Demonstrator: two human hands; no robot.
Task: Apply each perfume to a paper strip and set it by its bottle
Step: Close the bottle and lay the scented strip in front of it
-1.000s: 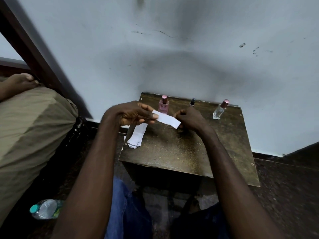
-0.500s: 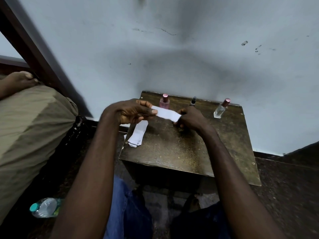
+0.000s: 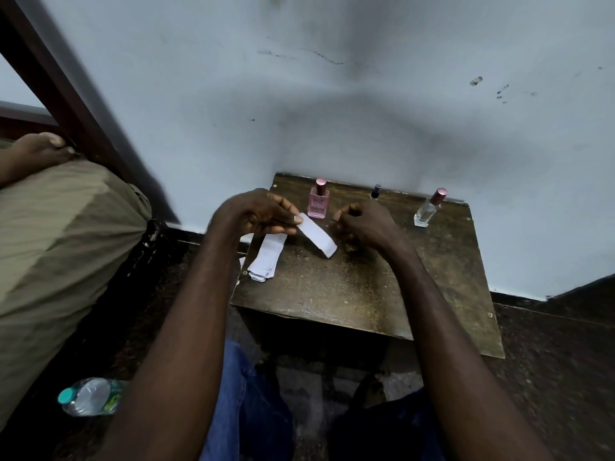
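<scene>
The worktop (image 3: pixel 366 287) is dark, worn wood, scuffed, with a dull sheen. The paper strip (image 3: pixel 317 237) pinched in the left grip (image 3: pixel 256 214) is matt white. Just beyond that grip, the pink bottle (image 3: pixel 318 204) is glossy glass. Far to the grip's right, the clear bottle (image 3: pixel 427 211) is glossy glass too. Both have shiny metallic caps.

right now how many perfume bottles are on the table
3: pink bottle back left, dark-capped bottle mid-back, mostly hidden behind the right hand, clear bottle back right.
</scene>
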